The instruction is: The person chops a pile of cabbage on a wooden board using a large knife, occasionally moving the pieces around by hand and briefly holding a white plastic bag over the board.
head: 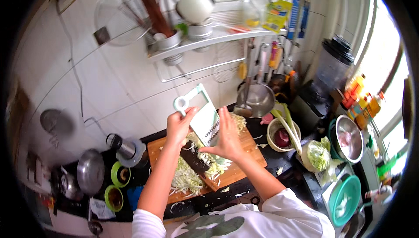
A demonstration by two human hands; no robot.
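Above a wooden cutting board (247, 166), my left hand (178, 127) grips the pale green plastic frame of a hand grater (203, 121), just below its ring-shaped end. The grater is tilted, with its rows of metal teeth towards its lower part. My right hand (226, 139) is beside those teeth, thumb spread from the straight fingers. Whether it touches the grater is hard to tell. Below, a dark-bladed kitchen knife (195, 160) lies across the board. Shredded cabbage (186, 177) covers the board on both sides of the knife.
At the left stand two green bowls (114, 198) of dark liquid and a metal wok (90, 172). On the right are a basket (271, 130) with a red onion, a cut cabbage (319, 155), a blender (332, 64) and a teal basin (356, 185). A metal wall shelf (222, 40) hangs above.
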